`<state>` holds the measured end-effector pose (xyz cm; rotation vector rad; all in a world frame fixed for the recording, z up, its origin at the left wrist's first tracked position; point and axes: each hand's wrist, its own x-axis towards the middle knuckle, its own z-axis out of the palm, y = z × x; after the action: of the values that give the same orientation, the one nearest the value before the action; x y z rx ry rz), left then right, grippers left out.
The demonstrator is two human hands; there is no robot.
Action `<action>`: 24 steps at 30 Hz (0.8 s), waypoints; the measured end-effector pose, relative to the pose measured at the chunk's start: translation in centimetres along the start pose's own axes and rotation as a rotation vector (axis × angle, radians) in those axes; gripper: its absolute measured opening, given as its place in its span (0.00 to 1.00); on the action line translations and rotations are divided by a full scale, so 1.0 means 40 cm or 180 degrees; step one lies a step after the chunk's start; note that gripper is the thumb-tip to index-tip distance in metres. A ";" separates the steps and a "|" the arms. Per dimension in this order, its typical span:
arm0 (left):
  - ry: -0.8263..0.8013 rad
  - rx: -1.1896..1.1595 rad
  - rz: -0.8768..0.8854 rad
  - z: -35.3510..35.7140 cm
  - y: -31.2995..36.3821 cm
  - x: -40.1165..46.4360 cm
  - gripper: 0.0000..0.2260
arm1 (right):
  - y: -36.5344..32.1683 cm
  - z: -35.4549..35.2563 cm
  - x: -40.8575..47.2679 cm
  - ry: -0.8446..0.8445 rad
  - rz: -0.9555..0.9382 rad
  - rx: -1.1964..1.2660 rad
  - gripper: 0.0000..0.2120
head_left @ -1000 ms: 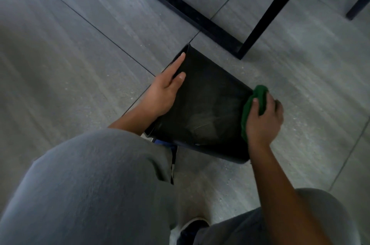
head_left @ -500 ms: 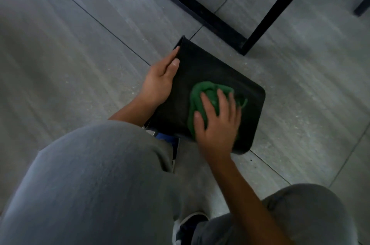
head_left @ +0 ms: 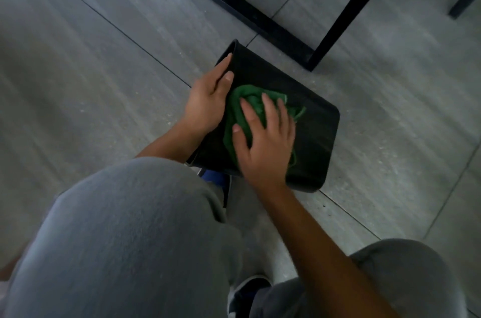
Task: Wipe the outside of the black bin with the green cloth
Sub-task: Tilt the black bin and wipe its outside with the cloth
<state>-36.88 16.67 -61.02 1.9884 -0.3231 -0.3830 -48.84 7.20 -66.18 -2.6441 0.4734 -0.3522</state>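
The black bin (head_left: 316,120) lies on its side on the grey tiled floor, one flat outer face turned up. My left hand (head_left: 208,99) grips its left edge, fingers along the rim. My right hand (head_left: 265,143) lies flat on the upturned face, fingers spread, pressing the crumpled green cloth (head_left: 250,99) against the bin. The cloth bunches out from under my fingers toward the left hand. The bin's opening is hidden from this angle.
Black metal furniture legs and a floor bar (head_left: 260,23) stand just beyond the bin. My knees in grey trousers (head_left: 125,234) fill the lower view, with a shoe (head_left: 250,289) between them. Something blue (head_left: 213,177) peeks from under the bin.
My right hand has carried the cloth from the bin's right edge onto the upturned face and leftward across it. The left hand kept its hold on the left rim.
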 end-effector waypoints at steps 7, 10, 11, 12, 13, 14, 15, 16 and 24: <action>-0.0108 0.0098 -0.0024 -0.014 -0.018 -0.019 0.21 | 0.218 -0.051 0.118 -0.0027 0.2178 0.0009 0.24; 0.0045 0.0063 -0.0054 -0.005 -0.015 -0.011 0.20 | 0.045 -0.028 0.056 -0.0063 0.1098 -0.0102 0.24; 0.0073 0.0031 -0.0078 -0.004 -0.015 -0.009 0.20 | -0.014 -0.017 0.020 -0.0089 0.0646 -0.0079 0.24; 0.0071 -0.0024 -0.0119 -0.005 -0.015 -0.010 0.20 | -0.059 -0.008 -0.016 -0.0158 0.0317 -0.0039 0.24; 0.0064 -0.0083 -0.0166 -0.008 -0.017 -0.011 0.19 | -0.078 -0.002 -0.035 -0.0221 0.0141 -0.0015 0.24; 0.0049 -0.0118 -0.0210 -0.012 -0.021 -0.015 0.19 | -0.067 0.000 -0.033 -0.0264 0.0097 0.0007 0.24; 0.0026 -0.0112 -0.0236 -0.017 -0.025 -0.020 0.19 | -0.035 -0.001 -0.015 -0.0271 0.0188 -0.0028 0.24; -0.0002 -0.0075 -0.0253 -0.022 -0.028 -0.023 0.20 | 0.011 -0.004 0.011 -0.0282 0.0420 -0.0137 0.24; 0.0061 -0.0066 -0.0185 -0.007 -0.020 -0.007 0.20 | -0.028 -0.004 0.057 -0.0160 0.0552 -0.0304 0.26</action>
<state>-36.97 17.35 -61.58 1.9833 -0.2485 -0.4023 -46.51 7.21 -65.17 -2.6711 0.7136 -0.2136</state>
